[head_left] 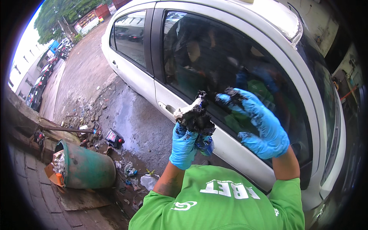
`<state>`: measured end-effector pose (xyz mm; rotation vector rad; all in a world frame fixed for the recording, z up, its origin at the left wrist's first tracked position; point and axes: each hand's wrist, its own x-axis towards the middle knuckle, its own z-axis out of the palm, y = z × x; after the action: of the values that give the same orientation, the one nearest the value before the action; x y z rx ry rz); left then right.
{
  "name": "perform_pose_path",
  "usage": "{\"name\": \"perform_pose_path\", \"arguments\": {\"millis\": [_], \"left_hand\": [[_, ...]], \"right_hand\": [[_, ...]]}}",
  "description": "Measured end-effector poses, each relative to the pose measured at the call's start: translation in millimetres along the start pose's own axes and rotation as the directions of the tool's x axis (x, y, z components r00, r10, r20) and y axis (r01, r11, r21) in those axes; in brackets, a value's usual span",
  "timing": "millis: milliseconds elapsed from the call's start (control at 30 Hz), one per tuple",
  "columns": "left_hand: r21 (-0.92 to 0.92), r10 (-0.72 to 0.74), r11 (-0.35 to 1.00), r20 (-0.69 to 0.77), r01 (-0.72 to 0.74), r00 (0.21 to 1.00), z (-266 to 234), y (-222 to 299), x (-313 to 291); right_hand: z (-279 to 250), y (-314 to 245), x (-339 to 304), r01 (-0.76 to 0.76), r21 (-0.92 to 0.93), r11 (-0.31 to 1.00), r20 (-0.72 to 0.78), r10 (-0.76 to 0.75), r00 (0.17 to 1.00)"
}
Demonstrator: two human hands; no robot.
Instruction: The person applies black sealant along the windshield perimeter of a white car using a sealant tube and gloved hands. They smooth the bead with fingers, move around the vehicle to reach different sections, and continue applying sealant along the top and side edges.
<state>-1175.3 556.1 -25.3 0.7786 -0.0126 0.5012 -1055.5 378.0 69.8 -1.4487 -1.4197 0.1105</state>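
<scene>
Both my hands wear light blue gloves and are raised in front of a white car's side. My left hand (183, 147) is closed around a crumpled white rag (188, 110), much of it covered in thick black grease (197, 122). Below the rag, a shiny dark blue piece (206, 146) shows beside that hand; I cannot make out what it is. To the right, my right hand (262, 124) has fingers and thumb spread apart, with nothing between them. Black smears mark its fingertips and palm side. A gap separates it from the rag.
The white car (170, 92) stands close ahead, its dark side window (230, 57) reflecting me. At lower left, a green bin (90, 168) holds rubbish, with a cardboard box (53, 175) at its mouth. Litter and rubble (90, 119) lie on wet ground near a black container (114, 138).
</scene>
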Motion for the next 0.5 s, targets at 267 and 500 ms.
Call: {"name": "perform_pose_path", "arguments": {"millis": [267,500], "left_hand": [[0.189,0.119,0.976,-0.067,-0.104,0.991,14.0,-1.8,1.0],[0.415,0.086,0.907,-0.02,-0.07,0.996,8.2,-3.0,18.3]], "right_hand": [[20.0,-3.0,-3.0,-0.005,-0.144,0.99,0.057,0.014,0.998],[33.5,16.0,-15.1,-0.209,0.44,0.873,-0.048,0.256,0.966]]}}
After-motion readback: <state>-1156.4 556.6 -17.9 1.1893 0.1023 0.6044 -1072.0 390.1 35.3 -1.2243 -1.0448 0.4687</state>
